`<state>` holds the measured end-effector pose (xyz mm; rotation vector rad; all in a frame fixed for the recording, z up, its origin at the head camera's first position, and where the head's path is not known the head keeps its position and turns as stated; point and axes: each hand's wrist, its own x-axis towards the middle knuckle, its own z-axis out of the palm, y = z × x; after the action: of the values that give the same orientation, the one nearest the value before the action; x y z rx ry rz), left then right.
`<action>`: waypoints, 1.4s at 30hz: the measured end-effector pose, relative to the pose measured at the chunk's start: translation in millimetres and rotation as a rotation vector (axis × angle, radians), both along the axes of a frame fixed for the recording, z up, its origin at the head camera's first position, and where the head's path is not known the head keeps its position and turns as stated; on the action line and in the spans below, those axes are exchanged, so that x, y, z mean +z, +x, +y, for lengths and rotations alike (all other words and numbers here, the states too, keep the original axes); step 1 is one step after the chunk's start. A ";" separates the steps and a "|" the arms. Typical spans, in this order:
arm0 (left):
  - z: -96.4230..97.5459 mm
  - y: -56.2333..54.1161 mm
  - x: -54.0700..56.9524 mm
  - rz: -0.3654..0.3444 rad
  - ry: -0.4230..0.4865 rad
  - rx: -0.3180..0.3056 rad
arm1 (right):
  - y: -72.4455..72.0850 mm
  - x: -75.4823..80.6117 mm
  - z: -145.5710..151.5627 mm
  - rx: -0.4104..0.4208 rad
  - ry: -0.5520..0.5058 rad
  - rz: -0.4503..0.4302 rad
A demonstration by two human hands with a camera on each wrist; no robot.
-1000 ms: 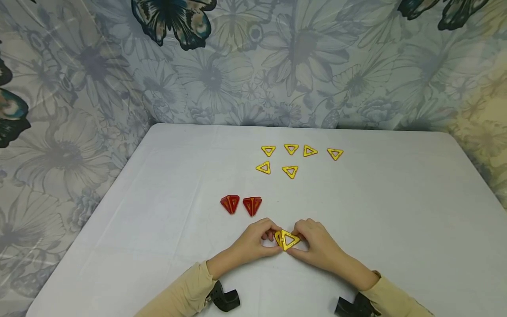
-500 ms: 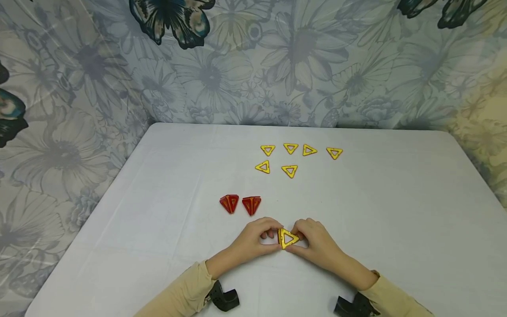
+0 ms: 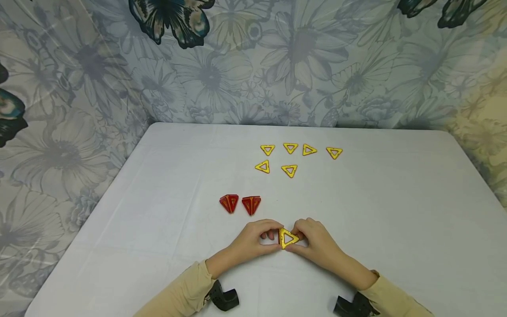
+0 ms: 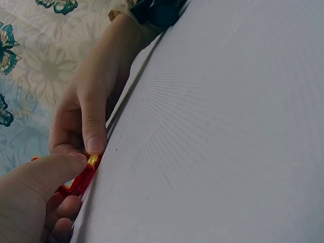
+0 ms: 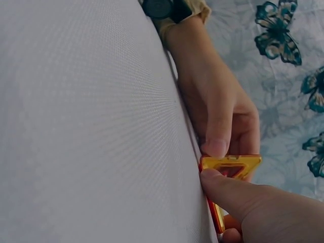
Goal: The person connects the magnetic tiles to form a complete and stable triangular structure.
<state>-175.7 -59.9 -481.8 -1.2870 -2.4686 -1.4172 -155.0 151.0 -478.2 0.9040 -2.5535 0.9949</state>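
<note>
While the left hand (image 3: pixel 253 240) and the right hand (image 3: pixel 318 246) grip one yellow triangular frame (image 3: pixel 282 239) near the front of the white-covered table (image 3: pixel 396 220), the other parts lie farther back. At far left, a butterfly motif (image 3: pixel 9 114) shows on the floral wall covering (image 3: pixel 63 154). Next is a black wrist-mounted device (image 3: pixel 224 299), too dark to show whether it carries lettering. Beyond it, two red faceted pieces (image 3: pixel 229 203) sit side by side, just apart, tips toward the person. The left hand pinches the left side of the gripped frame between thumb and fingers. A red section (image 4: pixel 83 182) shows at this frame in both wrist views; how the two join cannot be told. Farther back, six loose yellow triangular frames (image 3: pixel 289 167) lie in two rows: four behind, two in front. The right hand pinches the gripped frame's right side, thumb nearest the person. Right of it, a second black wrist-mounted device (image 3: pixel 356 306) is partly cut off below.
</note>
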 end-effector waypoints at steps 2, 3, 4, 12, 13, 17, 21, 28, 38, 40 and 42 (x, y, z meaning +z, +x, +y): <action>-0.2 0.1 0.5 -0.001 0.005 -0.005 | -0.1 -0.2 0.0 0.000 -0.003 0.000; -0.2 0.3 0.8 -0.001 0.007 -0.007 | -0.2 -0.2 0.0 -0.001 -0.003 0.000; -0.3 0.4 1.1 -0.002 0.008 -0.007 | -0.3 -0.3 0.0 -0.002 -0.004 -0.002; -0.3 0.5 1.1 0.004 0.019 -0.021 | 0.1 0.6 0.0 -0.008 0.002 -0.018; -0.3 0.3 0.7 0.004 0.018 -0.022 | 0.1 0.7 -0.1 -0.009 0.002 -0.019; 0.0 -0.4 -0.1 -0.006 0.003 -0.017 | 0.0 0.9 0.1 -0.013 0.006 -0.019; 0.2 -0.7 0.0 -0.006 -0.008 -0.013 | -0.2 0.8 0.3 -0.013 0.006 -0.018; -0.5 0.0 1.1 -0.024 -0.024 -0.016 | -0.4 1.1 -0.3 -0.011 0.002 -0.015; -0.1 -0.4 1.4 0.008 -0.024 -0.033 | 0.0 1.5 0.1 -0.015 -0.016 -0.032; -0.2 -0.1 1.5 0.017 -0.020 -0.036 | -0.1 1.2 0.0 -0.017 -0.020 -0.037; -0.1 0.1 1.2 0.019 -0.013 -0.037 | -0.4 1.1 -0.1 -0.017 -0.021 -0.037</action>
<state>-175.6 -60.0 -480.6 -1.3494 -2.4588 -1.3917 -155.4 150.9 -477.1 0.8644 -2.5714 1.0407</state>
